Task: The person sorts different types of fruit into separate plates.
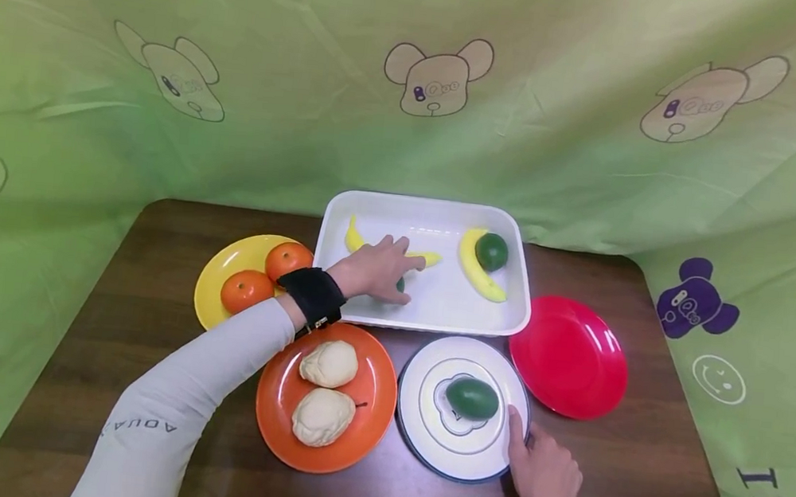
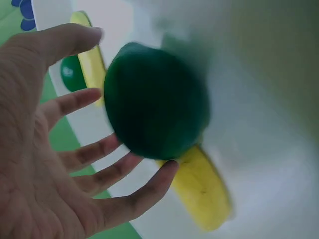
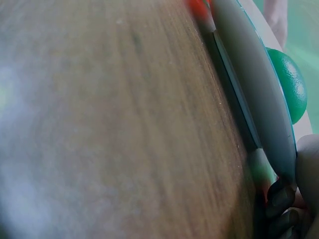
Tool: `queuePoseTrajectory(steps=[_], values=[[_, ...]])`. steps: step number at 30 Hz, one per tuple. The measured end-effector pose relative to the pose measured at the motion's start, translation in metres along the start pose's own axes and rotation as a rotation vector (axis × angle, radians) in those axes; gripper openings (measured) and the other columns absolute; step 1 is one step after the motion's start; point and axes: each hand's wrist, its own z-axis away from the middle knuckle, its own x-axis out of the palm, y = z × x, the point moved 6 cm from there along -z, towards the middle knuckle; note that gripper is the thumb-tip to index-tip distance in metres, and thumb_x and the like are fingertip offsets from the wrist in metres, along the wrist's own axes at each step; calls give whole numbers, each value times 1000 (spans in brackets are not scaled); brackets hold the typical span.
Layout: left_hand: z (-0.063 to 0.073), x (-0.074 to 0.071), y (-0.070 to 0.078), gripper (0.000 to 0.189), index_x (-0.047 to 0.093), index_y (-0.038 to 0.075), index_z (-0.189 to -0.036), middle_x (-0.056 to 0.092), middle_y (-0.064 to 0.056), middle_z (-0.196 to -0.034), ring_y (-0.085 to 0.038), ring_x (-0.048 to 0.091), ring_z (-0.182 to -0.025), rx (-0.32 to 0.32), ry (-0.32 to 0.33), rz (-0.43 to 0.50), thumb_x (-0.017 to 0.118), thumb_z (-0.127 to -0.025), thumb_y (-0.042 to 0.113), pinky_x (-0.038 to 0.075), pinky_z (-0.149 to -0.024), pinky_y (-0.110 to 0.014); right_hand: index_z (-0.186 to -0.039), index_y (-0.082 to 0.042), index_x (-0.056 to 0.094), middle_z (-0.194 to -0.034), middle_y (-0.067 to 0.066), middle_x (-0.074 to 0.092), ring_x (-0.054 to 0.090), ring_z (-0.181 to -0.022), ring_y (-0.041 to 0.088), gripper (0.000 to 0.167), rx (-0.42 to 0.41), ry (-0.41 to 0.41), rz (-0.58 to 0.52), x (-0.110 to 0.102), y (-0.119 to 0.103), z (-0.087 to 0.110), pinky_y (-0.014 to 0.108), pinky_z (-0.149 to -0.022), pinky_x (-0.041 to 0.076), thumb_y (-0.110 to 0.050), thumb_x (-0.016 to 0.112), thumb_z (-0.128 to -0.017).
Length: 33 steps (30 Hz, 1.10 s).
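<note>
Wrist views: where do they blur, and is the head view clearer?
Left wrist: the foreground green fruit is dark and soft-edged, the tray behind it hazy. Right wrist: the tabletop blurs towards the left, under a pale haze. Head: clearer overall, with white glare on the red plate.

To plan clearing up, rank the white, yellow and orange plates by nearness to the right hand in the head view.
1. White plate, rim held by the right hand.
2. Orange plate, left of the white one.
3. Yellow plate, farther left and back.

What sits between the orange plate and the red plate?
The white plate, bearing one green fruit, lies between them; the head view shows it.
</note>
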Motion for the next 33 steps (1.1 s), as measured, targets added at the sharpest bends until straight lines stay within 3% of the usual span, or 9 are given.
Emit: queuePoseTrajectory(steps=[3,7,12,17,20,24,28,31,33], values=[[0,5,-1,51,62,21,-134,47,-11,-121,-28,45,-106,4,-40,5,78,-88,36,50,-71,-36,-80,-6,62,-57,4,49,50,-52,19,57,-4,8,1,0,1,1,33,-58,42,-59,50,-100],[1,9,2,41,64,20,-122,45,-12,-123,-30,42,-110,6,-115,7,81,-86,29,48,-73,-33,-82,-6,63,-58,4,50,50,-53,19,57,-3,7,-2,0,1,0,33,-59,43,-59,50,-100],[0,20,3,37,63,18,-120,51,-10,-119,-28,48,-105,24,-184,29,80,-88,24,45,-74,-32,-83,-6,63,-58,4,50,50,-53,19,58,-4,12,-4,1,1,0,33,-58,42,-60,50,-100],[-2,19,4,32,60,16,-117,55,-5,-103,-21,54,-89,45,-152,41,76,-91,27,43,-70,-31,-78,-9,59,-58,4,49,49,-52,19,59,-16,13,-12,0,2,0,32,-57,41,-62,48,-100],[-1,9,9,32,59,17,-117,54,-3,-98,-20,53,-84,72,-74,25,72,-92,33,43,-65,-31,-76,-9,58,-57,4,49,48,-52,19,59,-28,20,-15,0,2,0,32,-56,40,-62,48,-100],[4,-13,31,39,58,15,-123,55,-4,-94,-19,55,-75,164,80,-12,65,-94,39,45,-58,-32,-77,-8,59,-57,4,49,48,-51,20,59,-31,36,-9,-2,2,0,32,-56,40,-61,48,-100],[15,-29,66,46,60,14,-130,56,-3,-89,-18,55,-68,273,193,-55,60,-94,41,47,-58,-33,-85,-6,63,-57,4,49,49,-52,20,60,-22,19,-7,-1,2,-1,32,-57,41,-62,49,-99],[28,-27,97,42,62,15,-128,56,-1,-85,-14,53,-64,399,217,-69,59,-95,41,46,-58,-28,-85,-6,63,-57,4,49,48,-51,20,59,-22,15,-11,0,1,-1,32,-56,41,-62,49,-99],[37,-18,119,37,63,17,-124,58,0,-85,-11,53,-64,515,187,-75,60,-96,41,44,-58,-23,-81,-7,61,-57,4,49,48,-51,19,60,-27,15,-12,0,0,-1,32,-56,40,-62,48,-99]])
